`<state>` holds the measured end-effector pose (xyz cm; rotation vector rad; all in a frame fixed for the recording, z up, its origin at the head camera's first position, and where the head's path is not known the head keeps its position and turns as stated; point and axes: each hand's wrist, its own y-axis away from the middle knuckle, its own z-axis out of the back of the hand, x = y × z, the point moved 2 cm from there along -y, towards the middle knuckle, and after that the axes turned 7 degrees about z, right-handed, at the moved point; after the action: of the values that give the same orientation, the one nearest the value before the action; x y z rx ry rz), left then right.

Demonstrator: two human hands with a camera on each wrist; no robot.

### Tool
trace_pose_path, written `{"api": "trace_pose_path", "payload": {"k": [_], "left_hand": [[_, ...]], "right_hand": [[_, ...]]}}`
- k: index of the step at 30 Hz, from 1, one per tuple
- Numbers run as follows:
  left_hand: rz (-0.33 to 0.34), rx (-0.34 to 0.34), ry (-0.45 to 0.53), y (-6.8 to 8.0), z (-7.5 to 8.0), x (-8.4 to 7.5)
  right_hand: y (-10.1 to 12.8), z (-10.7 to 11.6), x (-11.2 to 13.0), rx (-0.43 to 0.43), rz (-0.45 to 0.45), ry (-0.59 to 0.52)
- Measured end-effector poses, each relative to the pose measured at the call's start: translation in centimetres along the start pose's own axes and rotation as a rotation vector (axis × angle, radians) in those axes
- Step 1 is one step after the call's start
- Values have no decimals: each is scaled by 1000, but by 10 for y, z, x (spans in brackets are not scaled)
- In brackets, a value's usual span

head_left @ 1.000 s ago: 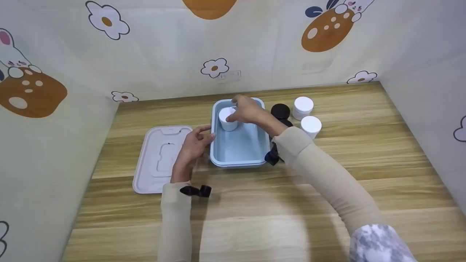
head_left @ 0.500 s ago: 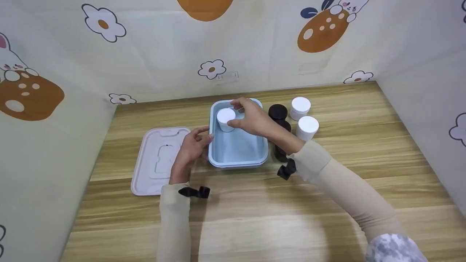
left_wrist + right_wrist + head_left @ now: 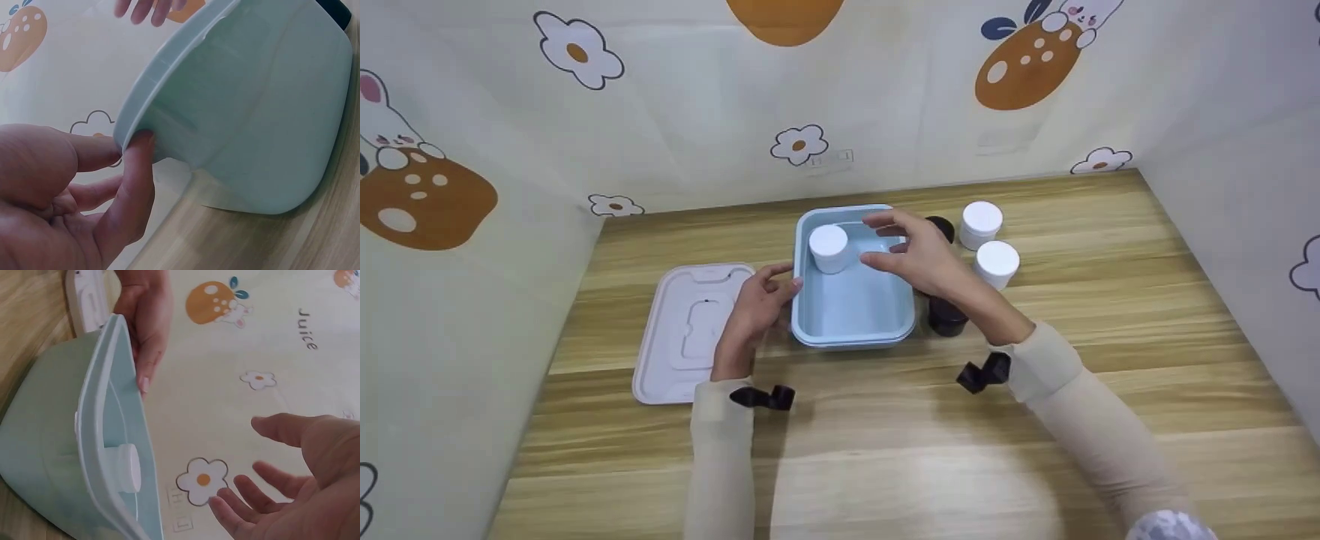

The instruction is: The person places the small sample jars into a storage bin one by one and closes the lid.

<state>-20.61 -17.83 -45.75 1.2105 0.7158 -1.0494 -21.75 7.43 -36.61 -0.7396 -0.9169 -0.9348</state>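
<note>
A light blue tub point(image 3: 855, 336) stands on the wooden table, and a white jar point(image 3: 829, 248) stands in its far left corner. My right hand point(image 3: 885, 244) hovers open over the tub's right side, just right of the jar, holding nothing. In the right wrist view the right hand point(image 3: 264, 461) has its fingers spread, apart from the white jar point(image 3: 127, 468) in the tub point(image 3: 50, 455). My left hand point(image 3: 787, 279) rests with straight fingers against the tub's left rim. The left wrist view shows the left hand's fingertips point(image 3: 138, 152) touching the tub point(image 3: 253, 112) under its lip.
A pale pink lid point(image 3: 682, 334) lies flat left of the tub, under my left wrist. Right of the tub stand two black jars point(image 3: 947, 316) point(image 3: 943, 223) and two white jars point(image 3: 982, 223) point(image 3: 997, 263). Patterned walls close in the back and both sides.
My right hand has let go of the white jar and drawn back to the right and toward me. The jar stays in the tub. The left hand has not moved.
</note>
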Motion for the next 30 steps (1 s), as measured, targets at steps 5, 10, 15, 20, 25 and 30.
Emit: {"api": "trace_pose_path", "payload": {"k": [5,10,15,20,25,30], "left_hand": [[-17,-7,-12,0,1,-1],[4,-10,-44,3,4,-1],[6,-10,-46,3,5,-1],[12,-3,-44,2,3,0],[20,-4,-40,2,2,0],[2,1,-22,1,1,0]], "right_hand": [[11,12,-10,9,57,-81],[24,24,-21,-41,135,-150],[34,37,-34,-125,202,-217],[43,53,-48,-149,253,-217],[50,71,-64,-153,270,-214],[56,83,-82,-167,302,-272]]}}
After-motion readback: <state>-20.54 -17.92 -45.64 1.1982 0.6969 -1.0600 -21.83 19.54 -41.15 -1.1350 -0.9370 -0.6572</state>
